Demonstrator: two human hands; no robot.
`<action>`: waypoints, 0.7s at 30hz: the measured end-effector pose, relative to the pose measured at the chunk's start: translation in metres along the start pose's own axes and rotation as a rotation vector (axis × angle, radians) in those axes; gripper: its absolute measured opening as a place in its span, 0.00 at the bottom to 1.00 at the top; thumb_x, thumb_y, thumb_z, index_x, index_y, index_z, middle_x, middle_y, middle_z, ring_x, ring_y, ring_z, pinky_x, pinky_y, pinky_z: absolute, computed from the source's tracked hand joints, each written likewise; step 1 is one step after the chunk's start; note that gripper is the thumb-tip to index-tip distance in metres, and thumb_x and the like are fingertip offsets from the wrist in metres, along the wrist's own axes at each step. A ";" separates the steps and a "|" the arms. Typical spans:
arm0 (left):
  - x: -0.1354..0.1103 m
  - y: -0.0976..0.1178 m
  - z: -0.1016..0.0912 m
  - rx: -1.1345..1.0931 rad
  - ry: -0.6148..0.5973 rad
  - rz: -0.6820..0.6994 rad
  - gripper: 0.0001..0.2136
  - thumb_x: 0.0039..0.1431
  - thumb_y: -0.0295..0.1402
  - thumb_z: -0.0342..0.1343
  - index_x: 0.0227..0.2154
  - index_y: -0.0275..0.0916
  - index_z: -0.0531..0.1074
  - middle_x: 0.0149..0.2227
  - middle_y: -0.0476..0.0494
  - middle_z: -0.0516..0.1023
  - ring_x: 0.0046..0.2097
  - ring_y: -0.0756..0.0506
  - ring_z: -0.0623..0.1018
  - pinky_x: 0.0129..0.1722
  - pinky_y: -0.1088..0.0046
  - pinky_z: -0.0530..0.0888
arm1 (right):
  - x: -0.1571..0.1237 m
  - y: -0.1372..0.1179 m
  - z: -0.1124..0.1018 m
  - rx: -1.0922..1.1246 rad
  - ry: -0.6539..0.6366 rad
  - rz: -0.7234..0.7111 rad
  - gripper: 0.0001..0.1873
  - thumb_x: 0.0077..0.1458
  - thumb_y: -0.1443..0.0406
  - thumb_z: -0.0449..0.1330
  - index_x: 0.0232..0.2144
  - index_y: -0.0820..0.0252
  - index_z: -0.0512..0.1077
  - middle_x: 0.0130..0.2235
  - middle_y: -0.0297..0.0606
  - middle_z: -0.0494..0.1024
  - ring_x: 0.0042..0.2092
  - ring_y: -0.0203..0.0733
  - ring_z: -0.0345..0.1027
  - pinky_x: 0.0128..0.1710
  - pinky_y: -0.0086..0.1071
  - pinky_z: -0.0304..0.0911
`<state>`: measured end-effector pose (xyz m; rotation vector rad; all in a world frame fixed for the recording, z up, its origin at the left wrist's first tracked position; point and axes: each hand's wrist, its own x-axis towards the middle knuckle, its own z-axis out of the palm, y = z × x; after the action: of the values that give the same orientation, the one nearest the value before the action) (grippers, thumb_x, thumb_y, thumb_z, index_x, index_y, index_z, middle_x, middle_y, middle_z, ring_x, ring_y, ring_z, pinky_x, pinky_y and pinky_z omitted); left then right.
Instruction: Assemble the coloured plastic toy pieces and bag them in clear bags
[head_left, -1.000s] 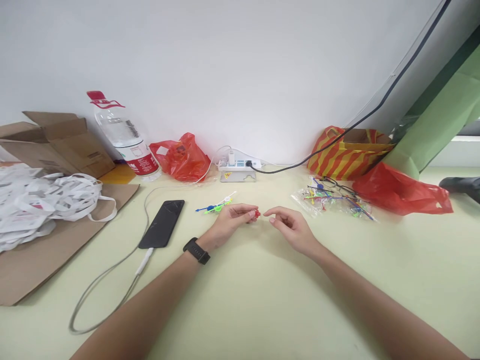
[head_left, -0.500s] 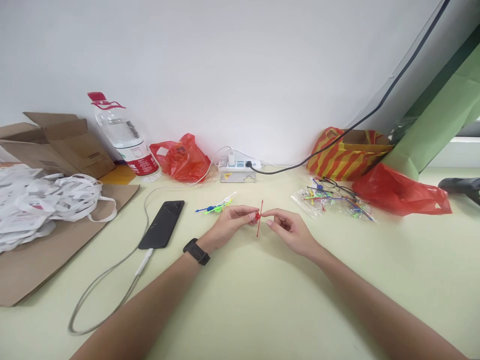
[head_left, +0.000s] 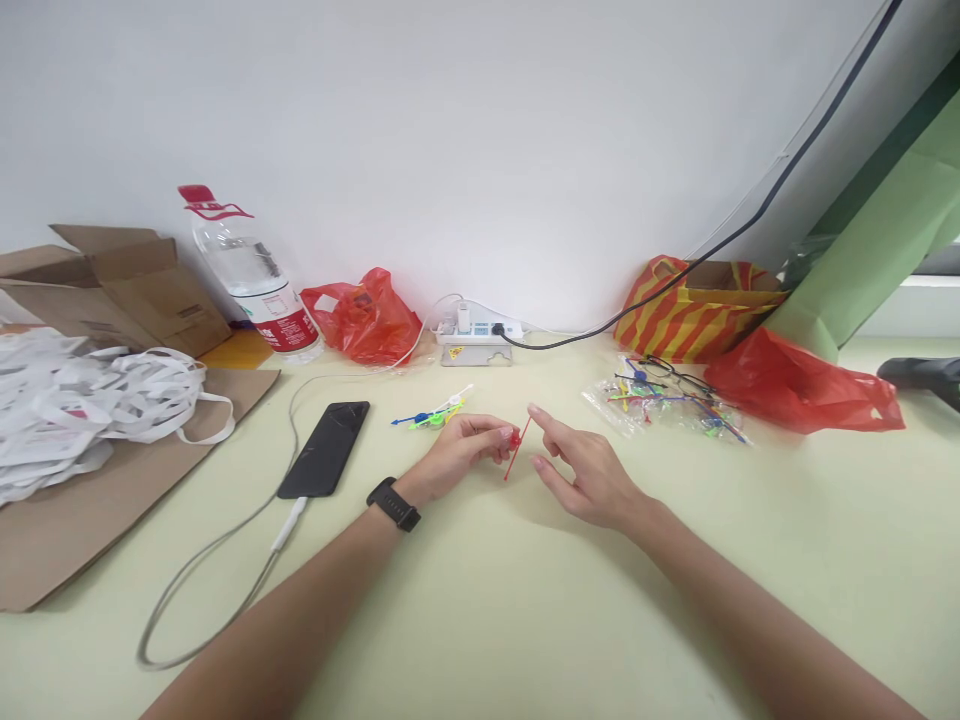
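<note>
Fingertips (head_left: 501, 434) of the left hand (head_left: 457, 452) pinched a small red piece (head_left: 514, 438) at the centre of the frame, with a thin red stick (head_left: 512, 462) slanting from it. It looked like stick-to-piece fitting, which is fine work. The right hand (head_left: 592, 478) lay just right of it, index and thumb spread, forearm low over the table (head_left: 480, 620).

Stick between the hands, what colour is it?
The stick is red, seen best in the head view.

The left hand (head_left: 456, 457) hides part of the small red piece (head_left: 513, 463) behind its fingers (head_left: 491, 433).
</note>
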<state>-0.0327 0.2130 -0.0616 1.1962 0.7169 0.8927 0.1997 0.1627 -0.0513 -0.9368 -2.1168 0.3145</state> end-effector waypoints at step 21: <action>0.001 0.001 0.001 -0.003 0.009 0.018 0.11 0.57 0.37 0.71 0.37 0.35 0.84 0.35 0.41 0.83 0.34 0.47 0.78 0.37 0.70 0.73 | 0.004 0.006 0.001 0.330 -0.038 0.264 0.14 0.65 0.61 0.57 0.46 0.59 0.81 0.23 0.30 0.67 0.25 0.36 0.56 0.27 0.32 0.56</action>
<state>-0.0319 0.2131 -0.0607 1.1984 0.7127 0.9140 0.2004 0.1696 -0.0528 -1.0150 -1.8966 0.7945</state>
